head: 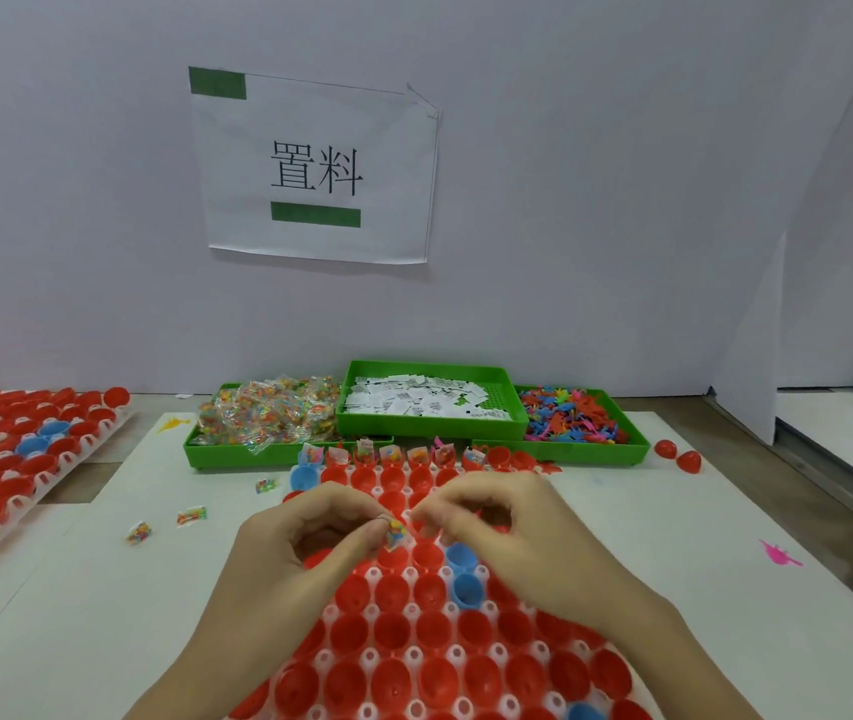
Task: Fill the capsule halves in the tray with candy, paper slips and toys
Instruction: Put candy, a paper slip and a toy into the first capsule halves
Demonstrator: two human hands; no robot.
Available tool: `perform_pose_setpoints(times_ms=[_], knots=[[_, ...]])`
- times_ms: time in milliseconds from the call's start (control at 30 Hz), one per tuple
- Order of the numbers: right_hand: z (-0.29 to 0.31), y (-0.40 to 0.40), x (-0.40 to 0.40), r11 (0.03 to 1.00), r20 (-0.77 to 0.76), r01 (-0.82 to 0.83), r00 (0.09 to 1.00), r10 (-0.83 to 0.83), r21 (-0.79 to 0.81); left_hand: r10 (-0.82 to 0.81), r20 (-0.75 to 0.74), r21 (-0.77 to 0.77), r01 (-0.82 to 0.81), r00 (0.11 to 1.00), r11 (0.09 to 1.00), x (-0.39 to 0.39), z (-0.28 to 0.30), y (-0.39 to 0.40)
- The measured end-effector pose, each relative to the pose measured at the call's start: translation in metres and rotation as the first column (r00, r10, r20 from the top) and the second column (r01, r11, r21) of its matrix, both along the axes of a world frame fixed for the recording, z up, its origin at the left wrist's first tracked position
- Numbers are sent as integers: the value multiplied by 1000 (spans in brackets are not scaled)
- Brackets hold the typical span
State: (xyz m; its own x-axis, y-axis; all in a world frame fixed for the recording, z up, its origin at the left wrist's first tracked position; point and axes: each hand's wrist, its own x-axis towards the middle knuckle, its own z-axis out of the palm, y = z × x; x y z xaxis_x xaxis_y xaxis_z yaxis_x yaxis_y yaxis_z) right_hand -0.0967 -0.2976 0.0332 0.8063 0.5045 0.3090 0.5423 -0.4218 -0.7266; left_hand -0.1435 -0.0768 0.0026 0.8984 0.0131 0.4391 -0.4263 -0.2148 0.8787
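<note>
A white tray (369,659) in front of me holds many red capsule halves (393,634) and a few blue ones (467,589). The far row of halves (416,454) has candy packets standing in them. My left hand (299,543) pinches a small clear candy packet (395,534) above the tray's middle. My right hand (512,532) hovers close beside it with fingers curled, its fingertips near the packet; whether it holds anything I cannot tell. Three green bins stand behind the tray: candy packets (268,413), paper slips (424,400) and small plastic toys (569,415).
A second tray of red and blue capsule halves (13,459) lies at the left. Loose candy packets (190,516) lie on the white sheet, a pink toy (780,554) at the right, two red halves (679,457) beyond. A wall with a paper sign (315,168) stands behind.
</note>
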Motion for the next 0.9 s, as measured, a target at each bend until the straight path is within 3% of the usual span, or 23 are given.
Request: perform_pose_setpoints(times_ms=[133, 300, 400, 600, 767, 900], knots=[[1, -30, 43, 950, 130, 310, 941, -312, 37, 44, 14, 35, -44, 999, 998, 0, 1, 3], [-16, -72, 129, 733, 242, 665, 741, -626, -141, 63, 12, 76, -64, 998, 995, 2, -2, 7], [-20, -91, 163, 680, 253, 672, 741, -623, -294, 64, 19, 105, -66, 998, 992, 3, -3, 9], [-27, -101, 183, 636, 338, 534, 845, -415, -557, 74, 34, 118, -77, 997, 990, 5, -3, 14], [-27, -94, 183, 657, 420, 618, 782, -460, -432, 70, 35, 134, -74, 997, 988, 5, -3, 15], [-31, -91, 182, 695, 397, 639, 761, -512, -329, 64, 38, 134, -69, 997, 989, 5, -3, 16]])
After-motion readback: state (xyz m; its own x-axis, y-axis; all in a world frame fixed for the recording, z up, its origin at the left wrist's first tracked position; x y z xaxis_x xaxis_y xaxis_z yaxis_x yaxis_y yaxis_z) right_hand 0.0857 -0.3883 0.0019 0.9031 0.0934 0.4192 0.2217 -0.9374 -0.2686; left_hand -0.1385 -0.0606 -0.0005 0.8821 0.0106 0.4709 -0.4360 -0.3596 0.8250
